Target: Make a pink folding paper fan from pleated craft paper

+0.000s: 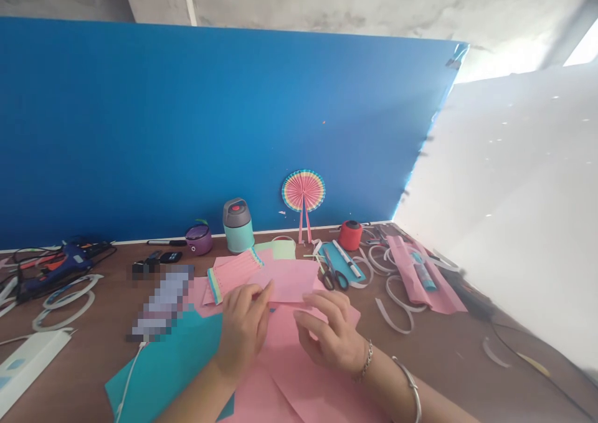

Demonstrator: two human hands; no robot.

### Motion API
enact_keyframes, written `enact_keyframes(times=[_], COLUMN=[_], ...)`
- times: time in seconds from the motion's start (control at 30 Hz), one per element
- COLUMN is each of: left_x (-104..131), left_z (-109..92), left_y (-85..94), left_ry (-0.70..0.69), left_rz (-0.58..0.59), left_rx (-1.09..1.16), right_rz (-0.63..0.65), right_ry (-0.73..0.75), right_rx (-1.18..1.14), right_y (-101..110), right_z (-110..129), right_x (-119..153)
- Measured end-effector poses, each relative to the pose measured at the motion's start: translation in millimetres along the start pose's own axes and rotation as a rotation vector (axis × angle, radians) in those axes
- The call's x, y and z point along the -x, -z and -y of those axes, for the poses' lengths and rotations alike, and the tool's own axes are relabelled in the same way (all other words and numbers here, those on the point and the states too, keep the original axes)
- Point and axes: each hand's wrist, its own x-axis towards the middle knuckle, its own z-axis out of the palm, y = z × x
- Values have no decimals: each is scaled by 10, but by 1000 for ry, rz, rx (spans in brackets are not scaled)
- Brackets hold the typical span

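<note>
A small pink paper piece (292, 280) lies in front of my hands, on larger pink sheets (303, 367). My left hand (245, 320) is at its lower left edge, fingers bent together near the paper; whether they pinch anything is hidden. At the lower right edge, my right hand (327, 329) has its fingers apart and curved, with nothing visible between them. A pleated pink strip with yellow and blue ends (236, 275) rests just beyond my left hand. Teal paper (172, 364) spreads under my left forearm.
A round folded fan (303, 191) leans on the blue partition (210, 118). Nearby stand a turquoise jar (238, 230), purple cup (199, 240) and red container (350, 235). Scissors (335, 277) lie right of centre, a glue gun (60, 266) at left, white strips (397, 308) at right.
</note>
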Motion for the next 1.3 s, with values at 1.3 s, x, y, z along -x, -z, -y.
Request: enact_keyframes(times=[1.3], left_x=[-114], left_z=[276], left_y=[-41], left_ry=[363], left_rz=[579], left_rx=[87], right_rz=[651], right_ry=[-720], right_rx=[-500], right_y=[-154], right_z=[-627], right_x=[37])
